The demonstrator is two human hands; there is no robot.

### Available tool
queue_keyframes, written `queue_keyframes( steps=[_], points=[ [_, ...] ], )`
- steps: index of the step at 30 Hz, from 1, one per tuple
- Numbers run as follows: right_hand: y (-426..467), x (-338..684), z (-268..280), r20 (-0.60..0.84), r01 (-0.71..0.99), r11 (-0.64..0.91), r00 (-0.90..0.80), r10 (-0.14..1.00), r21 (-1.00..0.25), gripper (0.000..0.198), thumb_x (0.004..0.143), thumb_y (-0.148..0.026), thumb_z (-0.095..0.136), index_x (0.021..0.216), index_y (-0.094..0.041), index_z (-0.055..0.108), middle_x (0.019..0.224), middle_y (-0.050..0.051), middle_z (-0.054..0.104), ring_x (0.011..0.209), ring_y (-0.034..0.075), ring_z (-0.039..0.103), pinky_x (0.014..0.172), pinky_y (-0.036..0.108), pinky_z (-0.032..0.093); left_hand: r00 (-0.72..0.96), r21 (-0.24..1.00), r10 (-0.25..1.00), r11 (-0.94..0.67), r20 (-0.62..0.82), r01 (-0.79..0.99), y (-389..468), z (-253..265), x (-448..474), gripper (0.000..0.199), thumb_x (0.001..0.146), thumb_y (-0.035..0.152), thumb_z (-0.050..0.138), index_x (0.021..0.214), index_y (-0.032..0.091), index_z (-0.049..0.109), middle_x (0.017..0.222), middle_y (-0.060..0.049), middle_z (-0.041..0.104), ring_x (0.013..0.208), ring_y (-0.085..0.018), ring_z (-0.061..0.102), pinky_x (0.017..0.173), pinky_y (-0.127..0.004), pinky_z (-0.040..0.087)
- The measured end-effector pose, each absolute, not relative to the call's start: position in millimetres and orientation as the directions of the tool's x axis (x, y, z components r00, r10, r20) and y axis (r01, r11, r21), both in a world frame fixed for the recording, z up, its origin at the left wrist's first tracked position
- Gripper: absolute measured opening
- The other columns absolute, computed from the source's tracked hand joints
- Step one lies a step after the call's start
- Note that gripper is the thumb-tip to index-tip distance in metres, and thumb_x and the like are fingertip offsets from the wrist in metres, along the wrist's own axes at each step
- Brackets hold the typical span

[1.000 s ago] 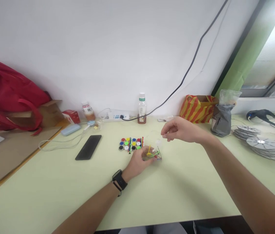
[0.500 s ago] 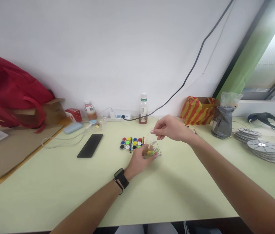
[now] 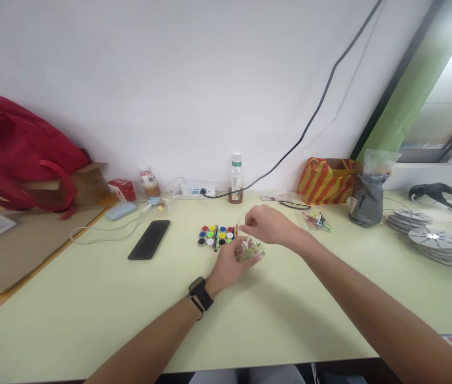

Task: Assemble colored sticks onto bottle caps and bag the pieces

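My left hand (image 3: 229,265), with a black watch on its wrist, is closed around a small clear plastic box (image 3: 252,250). Pale and yellow-green pieces show inside the box; my fingers hide part of it. Just above it, my right hand (image 3: 268,224) has its fingers pinched together, pointing down at the box. Something thin and see-through shows by these fingertips, too faint to name. Directly left of the box, small round discs (image 3: 210,234) in several colours sit in rows, with thin coloured sticks between them.
A black phone (image 3: 149,240) lies to the left. A drink bottle (image 3: 236,178) stands by the wall near a power strip (image 3: 197,191). Right of my hands are a bag of coloured pieces (image 3: 318,220), glasses (image 3: 294,205), a striped paper bag (image 3: 327,181) and stacked grey discs (image 3: 436,242).
My right hand has moved down and slightly left, closer to the box, and its wrist has turned. The left hand keeps its hold on the box. The bag of coloured pieces and glasses are now uncovered.
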State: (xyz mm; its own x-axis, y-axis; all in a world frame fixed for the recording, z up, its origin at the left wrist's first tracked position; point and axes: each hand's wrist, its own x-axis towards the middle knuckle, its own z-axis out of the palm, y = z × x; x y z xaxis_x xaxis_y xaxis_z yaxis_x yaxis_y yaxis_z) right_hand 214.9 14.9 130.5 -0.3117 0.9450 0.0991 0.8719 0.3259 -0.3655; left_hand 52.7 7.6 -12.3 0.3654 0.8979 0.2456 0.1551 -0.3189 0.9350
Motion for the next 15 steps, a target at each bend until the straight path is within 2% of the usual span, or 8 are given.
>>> queue_keyframes(
  steps=[3,6,8,11,13,15],
  points=[
    [8.7,219.5,134.8,0.131,0.875,0.357,-0.332,0.934,-0.327,0.049,0.101,-0.043,0.049,0.058,-0.019,0.052,0.059,0.002,0.055,0.056,0.014,0.047,0.056,0.029,0.029,0.356,0.912,0.882,-0.38,0.309,0.151,5.1,-7.4,53.8,0.043,0.082,0.047,0.079,0.113,0.019,0.067,0.101,-0.007,0.074,0.09,-0.022,0.068,0.081,-0.034,0.055],
    [2.4,224.9,135.9,0.038,0.831,0.416,-0.434,0.9,-0.37,0.061,0.104,-0.055,0.037,0.057,-0.019,0.049,0.054,0.001,0.049,0.052,0.014,0.042,0.057,0.03,0.028,0.342,0.902,0.867,-0.419,0.363,0.105,4.8,-5.2,54.6,0.041,0.086,0.046,0.076,0.114,0.018,0.068,0.104,-0.008,0.073,0.094,-0.024,0.068,0.085,-0.035,0.054],
    [-0.9,227.4,134.3,0.043,0.782,0.468,-0.496,0.867,-0.411,0.062,0.103,-0.06,0.035,0.06,-0.019,0.052,0.056,0.002,0.053,0.055,0.015,0.044,0.058,0.03,0.029,0.336,0.901,0.863,-0.425,0.376,0.083,5.8,-7.1,54.4,0.04,0.087,0.045,0.076,0.116,0.018,0.069,0.105,-0.009,0.074,0.096,-0.025,0.068,0.087,-0.037,0.054],
    [-3.4,229.8,130.0,0.167,0.75,0.491,-0.469,0.867,-0.444,0.06,0.104,-0.06,0.034,0.067,-0.019,0.058,0.065,0.003,0.059,0.061,0.016,0.048,0.06,0.03,0.03,0.341,0.91,0.864,-0.411,0.369,0.056,8.1,-13.0,53.6,0.041,0.089,0.041,0.075,0.122,0.018,0.068,0.11,-0.01,0.074,0.101,-0.026,0.069,0.092,-0.038,0.054],
    [-3.9,231.0,127.0,0.223,0.753,0.481,-0.426,0.877,-0.45,0.06,0.104,-0.059,0.033,0.067,-0.018,0.059,0.066,0.003,0.059,0.061,0.016,0.048,0.06,0.03,0.029,0.34,0.918,0.87,-0.393,0.356,0.045,9.4,-16.3,52.9,0.043,0.088,0.039,0.075,0.125,0.019,0.067,0.114,-0.011,0.074,0.105,-0.027,0.069,0.095,-0.039,0.053],
    [-4.5,231.6,124.1,0.207,0.76,0.466,-0.419,0.884,-0.454,0.063,0.104,-0.06,0.032,0.064,-0.019,0.058,0.06,0.002,0.055,0.058,0.015,0.046,0.059,0.03,0.028,0.346,0.923,0.871,-0.383,0.348,0.038,9.9,-17.3,52.5,0.044,0.088,0.038,0.076,0.126,0.018,0.067,0.115,-0.011,0.074,0.106,-0.027,0.069,0.095,-0.039,0.054]
  ],
)
